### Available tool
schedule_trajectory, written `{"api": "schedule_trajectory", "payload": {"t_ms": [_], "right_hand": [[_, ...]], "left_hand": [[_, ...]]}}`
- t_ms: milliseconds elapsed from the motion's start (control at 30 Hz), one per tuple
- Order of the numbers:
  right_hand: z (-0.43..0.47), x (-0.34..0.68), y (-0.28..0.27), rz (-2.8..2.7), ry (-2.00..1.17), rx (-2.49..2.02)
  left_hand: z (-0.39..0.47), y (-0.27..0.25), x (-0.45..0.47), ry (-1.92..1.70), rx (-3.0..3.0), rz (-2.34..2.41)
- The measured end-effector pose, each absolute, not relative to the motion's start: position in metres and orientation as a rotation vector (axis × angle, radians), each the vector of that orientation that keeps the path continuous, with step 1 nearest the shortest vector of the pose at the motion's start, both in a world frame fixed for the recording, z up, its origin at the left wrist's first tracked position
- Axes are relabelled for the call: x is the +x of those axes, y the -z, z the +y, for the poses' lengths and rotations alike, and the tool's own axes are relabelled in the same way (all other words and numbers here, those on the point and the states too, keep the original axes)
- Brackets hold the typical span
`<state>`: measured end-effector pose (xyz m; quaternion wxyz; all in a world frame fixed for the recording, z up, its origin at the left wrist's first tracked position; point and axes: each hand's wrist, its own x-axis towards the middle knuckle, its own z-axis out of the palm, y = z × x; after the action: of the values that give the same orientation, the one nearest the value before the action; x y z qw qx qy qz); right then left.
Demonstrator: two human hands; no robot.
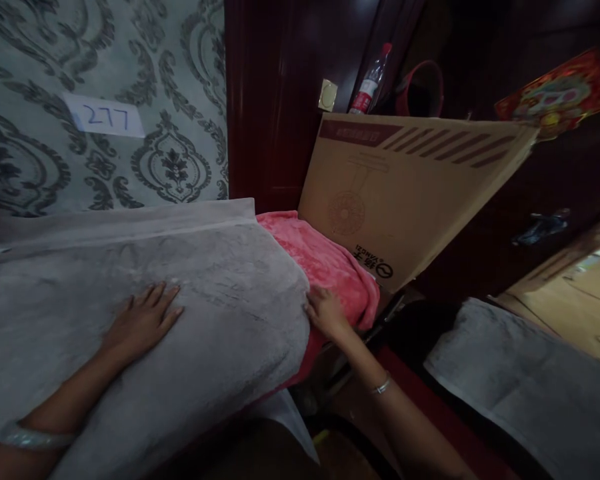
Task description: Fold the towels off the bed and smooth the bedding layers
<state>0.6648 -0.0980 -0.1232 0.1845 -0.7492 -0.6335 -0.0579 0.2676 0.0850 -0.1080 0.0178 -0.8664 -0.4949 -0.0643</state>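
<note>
A grey plush cloth [220, 333] is spread over a raised surface on the left and centre, over a pink plush cloth [330, 267] that shows at its right end. My left hand [143, 320] lies flat on the grey cloth with its fingers spread. At the cloth's right edge, my right hand [326, 312] has its fingers curled, pinching the grey border beside the pink cloth. The fingertips of that hand are partly hidden.
A large cardboard box [410, 193] stands behind the pink cloth, with a plastic bottle [370, 83] behind its top edge. Patterned wallpaper [175, 160] bears a paper [105, 117] marked 277. Another grey cloth [525, 387] lies at lower right. A door handle [540, 227] shows at right.
</note>
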Motion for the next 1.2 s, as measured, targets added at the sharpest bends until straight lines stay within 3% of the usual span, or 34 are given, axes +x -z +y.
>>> {"api": "schedule_trajectory", "payload": {"t_ms": [300,433,567,800,1200], "right_hand": [[-0.083,0.649,0.149,-1.174,-0.265,-1.607],[-0.071,0.66,0.132,-0.903,-0.738,-1.446],[-0.064,0.656,0.118,-0.973,-1.12,-1.281],[-0.058,0.636,0.116,-1.376,-0.708,-1.433],[-0.101,0.664,0.102,-1.16,-0.164,-1.692]], "left_hand": [[0.092,0.12,0.264,0.203,-2.661,-1.508],[0.084,0.111,0.267,0.173,-2.636,-1.518],[0.08,0.105,0.27,0.134,-2.611,-1.53],[0.075,0.097,0.272,0.064,-2.614,-1.563],[0.082,0.109,0.269,0.152,-2.617,-1.524]]}}
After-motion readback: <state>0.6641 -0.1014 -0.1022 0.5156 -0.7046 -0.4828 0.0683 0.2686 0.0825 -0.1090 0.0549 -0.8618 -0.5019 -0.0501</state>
